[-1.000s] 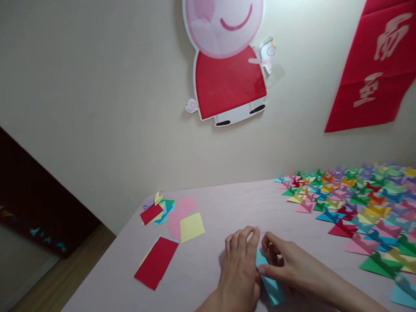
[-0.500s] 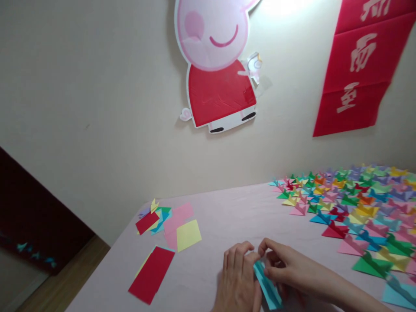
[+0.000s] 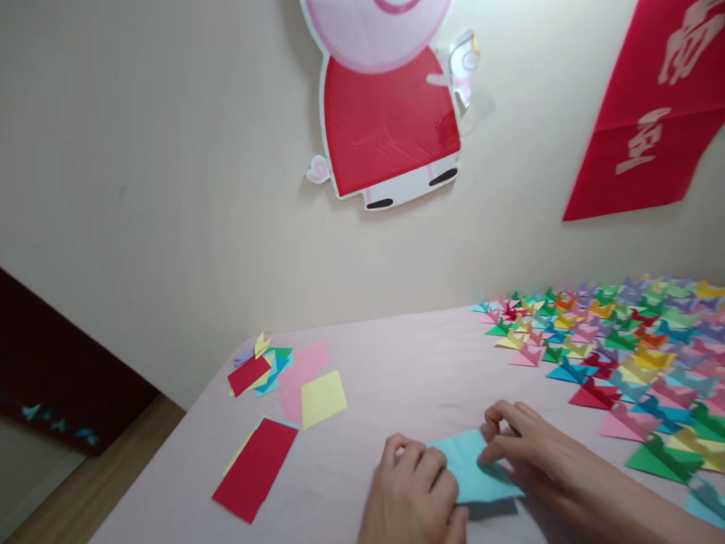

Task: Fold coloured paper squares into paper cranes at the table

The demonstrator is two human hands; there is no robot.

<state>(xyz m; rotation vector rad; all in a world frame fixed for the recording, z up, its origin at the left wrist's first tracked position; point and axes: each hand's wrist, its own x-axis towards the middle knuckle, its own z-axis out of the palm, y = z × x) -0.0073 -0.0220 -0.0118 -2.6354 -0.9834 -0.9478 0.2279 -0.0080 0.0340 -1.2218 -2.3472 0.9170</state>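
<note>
Turquoise paper [image 3: 467,465] pinched in right hand [image 3: 529,442], left hand [image 3: 411,491] curled over its edge, grip unclear.

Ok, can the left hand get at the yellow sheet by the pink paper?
Probably yes: the yellow sheet lies uncovered, ahead and to the left of the left hand, with nothing standing between. That hand rests on the light-blue paper, though, so it would likely have to come off that first.
</note>
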